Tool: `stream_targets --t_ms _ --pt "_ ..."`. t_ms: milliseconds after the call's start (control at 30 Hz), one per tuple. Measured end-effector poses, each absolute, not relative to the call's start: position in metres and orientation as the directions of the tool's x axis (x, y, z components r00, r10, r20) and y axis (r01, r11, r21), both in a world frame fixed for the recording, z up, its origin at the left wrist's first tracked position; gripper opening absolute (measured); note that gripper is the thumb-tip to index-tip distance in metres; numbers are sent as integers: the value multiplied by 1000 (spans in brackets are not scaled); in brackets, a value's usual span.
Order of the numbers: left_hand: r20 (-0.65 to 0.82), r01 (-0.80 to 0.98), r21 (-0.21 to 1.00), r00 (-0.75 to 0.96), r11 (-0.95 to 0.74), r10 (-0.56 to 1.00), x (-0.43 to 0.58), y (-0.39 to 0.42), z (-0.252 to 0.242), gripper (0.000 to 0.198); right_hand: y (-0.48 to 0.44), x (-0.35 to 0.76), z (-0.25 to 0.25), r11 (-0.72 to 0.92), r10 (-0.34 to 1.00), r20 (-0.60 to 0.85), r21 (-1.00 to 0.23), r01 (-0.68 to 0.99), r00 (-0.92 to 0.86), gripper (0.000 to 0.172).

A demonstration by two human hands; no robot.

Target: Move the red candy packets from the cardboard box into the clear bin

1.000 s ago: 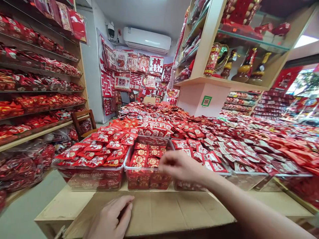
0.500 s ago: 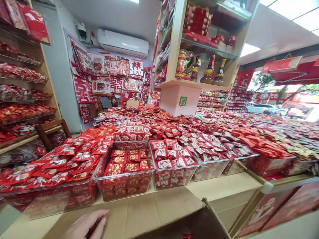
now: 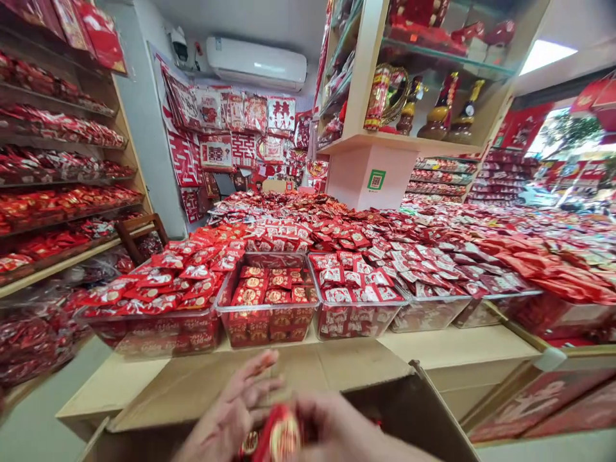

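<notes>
My right hand (image 3: 344,427), blurred by motion, grips a red packet (image 3: 283,436) with a round gold emblem over the open cardboard box (image 3: 404,404). Beside it, my left hand (image 3: 228,407) has its fingers stretched out and apart, close to the same packet. Part of a second red packet (image 3: 250,443) shows below my left palm; whether the palm touches it I cannot tell. A raised box flap (image 3: 308,369) leans towards the counter. Just beyond stands a clear plastic bin (image 3: 269,308) of red packets with gold print.
More bins of red packets line the counter (image 3: 447,346), including a heaped one (image 3: 158,333) on the left and one with white-printed packets (image 3: 359,321). Stocked shelves (image 3: 62,173) and a wooden chair (image 3: 139,234) stand at left. A display cabinet (image 3: 409,141) rises behind.
My left hand has moved right, from the flap to over the box, and its fingers have spread. My right hand has come into view with a red packet. The view has shifted left and down.
</notes>
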State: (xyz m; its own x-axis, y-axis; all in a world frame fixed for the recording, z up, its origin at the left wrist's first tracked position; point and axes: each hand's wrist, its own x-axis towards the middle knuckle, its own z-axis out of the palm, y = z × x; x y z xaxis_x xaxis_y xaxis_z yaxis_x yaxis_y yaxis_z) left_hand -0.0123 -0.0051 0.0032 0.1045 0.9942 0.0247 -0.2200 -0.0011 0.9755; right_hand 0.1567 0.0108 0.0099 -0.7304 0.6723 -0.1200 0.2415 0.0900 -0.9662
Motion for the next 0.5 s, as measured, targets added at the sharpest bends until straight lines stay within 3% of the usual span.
stream_targets --t_ms 67,133,200,333,500 --pt "-80 -389 909 187 149 979 11 -19 5 77 16 154 17 -92 791 -80 -996 11 -607 43" --pt "-182 -407 880 183 243 966 26 -26 4 74 18 151 20 -225 851 -123 -964 -142 -511 44" --pt "-253 -354 889 147 290 956 30 -25 2 60 16 151 18 -287 844 -174 -945 -154 -507 45" --pt "-295 -267 912 103 312 950 24 -17 6 47 11 154 13 -243 874 -136 -954 -178 -467 46" --pt "-347 -286 896 29 340 937 20 -15 12 42 7 162 12 -171 901 -58 -959 -228 -431 36"
